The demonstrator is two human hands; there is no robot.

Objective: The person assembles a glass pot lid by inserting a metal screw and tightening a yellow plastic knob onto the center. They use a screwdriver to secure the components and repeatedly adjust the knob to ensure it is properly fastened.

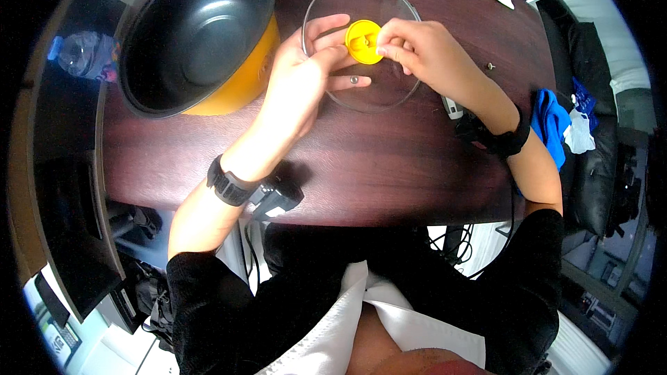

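A round glass lid (389,90) with a dark metal rim is over the table in front of me. My left hand (299,73) has its left edge between thumb and fingers, the fingers spread beneath. Near the lid's middle is a yellow round knob (361,42), its hollow, ribbed side toward me. My right hand (410,42) pinches the knob's right edge, and the left thumb lies close to its left edge. A small metal ring-shaped piece (354,80) shows against a left fingertip; I cannot tell whether it rests on the finger or the glass.
A yellow pot (236,90) with a black inside stands at the left. A small screw-like piece (490,66) lies right of my right hand. Beyond the left table edge is a clear plastic bottle (83,55); blue cloth (549,125) lies past the right edge.
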